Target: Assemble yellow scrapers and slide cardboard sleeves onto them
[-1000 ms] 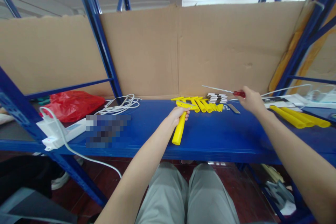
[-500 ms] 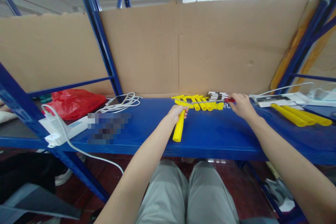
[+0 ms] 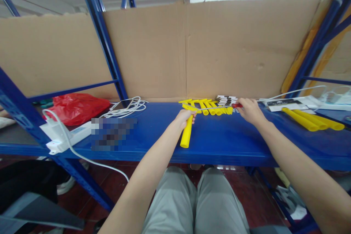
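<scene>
My left hand (image 3: 187, 117) is closed around a yellow tube (image 3: 186, 136), whose wide lower end points toward me above the blue shelf. My right hand (image 3: 248, 109) is closed on the red handle of a screwdriver (image 3: 237, 105). Its long thin metal shaft runs leftward to the top of the yellow piece at my left hand. Behind the shaft, several yellow tubes (image 3: 211, 111) lie in a row. Small white and black pieces (image 3: 226, 99) are piled beside them, near the cardboard.
Cardboard (image 3: 153, 51) stands along the back of the blue shelf (image 3: 153, 131). At left are a red plastic bag (image 3: 79, 109), a white power strip (image 3: 79, 131) and coiled white cable (image 3: 134, 106). More yellow tubes (image 3: 303, 120) and a flat box (image 3: 285, 105) lie at right.
My right hand and the screwdriver's red handle have shifted slightly left. My left hand and its yellow tube are nearly where they were.
</scene>
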A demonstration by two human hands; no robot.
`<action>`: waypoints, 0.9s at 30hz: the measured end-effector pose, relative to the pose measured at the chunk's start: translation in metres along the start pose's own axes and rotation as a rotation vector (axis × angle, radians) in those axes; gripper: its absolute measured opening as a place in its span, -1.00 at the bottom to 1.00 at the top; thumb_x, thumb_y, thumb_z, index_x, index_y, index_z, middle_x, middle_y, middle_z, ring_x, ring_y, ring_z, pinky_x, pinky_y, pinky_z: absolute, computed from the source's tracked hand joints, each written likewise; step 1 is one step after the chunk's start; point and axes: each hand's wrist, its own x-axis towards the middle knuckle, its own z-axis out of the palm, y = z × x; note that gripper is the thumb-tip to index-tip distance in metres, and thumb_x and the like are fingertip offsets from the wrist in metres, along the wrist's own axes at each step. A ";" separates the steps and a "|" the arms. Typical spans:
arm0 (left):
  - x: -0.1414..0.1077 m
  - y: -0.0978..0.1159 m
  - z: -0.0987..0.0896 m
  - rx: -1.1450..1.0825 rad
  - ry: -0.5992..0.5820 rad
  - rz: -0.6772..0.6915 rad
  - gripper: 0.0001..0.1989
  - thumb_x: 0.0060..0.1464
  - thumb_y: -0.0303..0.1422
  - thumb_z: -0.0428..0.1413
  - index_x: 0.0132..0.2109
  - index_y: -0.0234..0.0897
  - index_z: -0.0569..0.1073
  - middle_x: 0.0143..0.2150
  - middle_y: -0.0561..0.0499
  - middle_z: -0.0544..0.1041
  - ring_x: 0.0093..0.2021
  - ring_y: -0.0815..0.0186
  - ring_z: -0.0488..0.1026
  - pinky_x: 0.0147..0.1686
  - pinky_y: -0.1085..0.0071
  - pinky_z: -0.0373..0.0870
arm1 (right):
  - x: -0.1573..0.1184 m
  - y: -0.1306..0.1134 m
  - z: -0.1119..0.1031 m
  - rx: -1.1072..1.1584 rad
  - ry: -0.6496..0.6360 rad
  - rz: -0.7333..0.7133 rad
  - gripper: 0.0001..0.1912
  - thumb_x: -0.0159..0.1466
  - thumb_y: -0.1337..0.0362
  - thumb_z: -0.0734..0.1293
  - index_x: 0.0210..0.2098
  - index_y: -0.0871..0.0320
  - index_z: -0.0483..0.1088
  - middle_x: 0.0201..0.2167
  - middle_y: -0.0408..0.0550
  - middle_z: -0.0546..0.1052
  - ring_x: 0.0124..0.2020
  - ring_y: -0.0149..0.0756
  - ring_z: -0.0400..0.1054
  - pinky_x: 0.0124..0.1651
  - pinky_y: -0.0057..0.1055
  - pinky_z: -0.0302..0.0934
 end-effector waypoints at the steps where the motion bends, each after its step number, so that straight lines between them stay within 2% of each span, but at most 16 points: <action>1: -0.001 0.000 0.000 0.003 0.002 0.002 -0.78 0.12 -0.66 0.09 -0.44 -0.34 0.34 -0.66 0.12 0.32 -0.74 0.53 0.16 -0.70 0.58 0.09 | 0.000 0.000 0.000 -0.002 -0.003 -0.002 -0.87 0.20 0.35 0.18 -0.30 0.06 0.33 -0.28 0.08 0.55 -0.18 -0.05 0.38 -0.01 -0.12 0.12; 11: -0.002 0.001 0.000 0.024 0.009 0.007 -0.80 0.09 -0.68 0.06 -0.42 -0.34 0.36 -0.66 0.12 0.32 -0.72 0.51 0.18 -0.68 0.56 0.11 | 0.000 -0.001 0.001 -0.031 -0.039 -0.013 -0.85 0.21 0.36 0.16 -0.27 0.09 0.33 -0.26 0.11 0.54 -0.15 -0.05 0.39 -0.02 -0.15 0.11; 19: -0.004 0.000 0.002 0.031 0.016 0.025 -0.76 0.11 -0.69 0.02 -0.44 -0.34 0.34 -0.67 0.13 0.31 -0.73 0.51 0.16 -0.68 0.55 0.09 | 0.000 0.002 0.003 -0.077 -0.001 -0.075 -0.86 0.22 0.36 0.16 -0.28 0.10 0.33 -0.30 0.09 0.54 -0.22 -0.08 0.37 -0.10 -0.21 0.10; 27: -0.011 0.005 0.004 0.154 0.069 0.061 -0.74 0.12 -0.66 0.06 -0.48 -0.32 0.31 -0.68 0.16 0.29 -0.72 0.52 0.17 -0.67 0.54 0.12 | 0.001 -0.007 -0.006 -0.191 0.065 -0.161 -0.82 0.26 0.39 0.13 -0.31 0.10 0.35 -0.33 0.05 0.53 -0.25 -0.12 0.33 -0.04 -0.19 0.03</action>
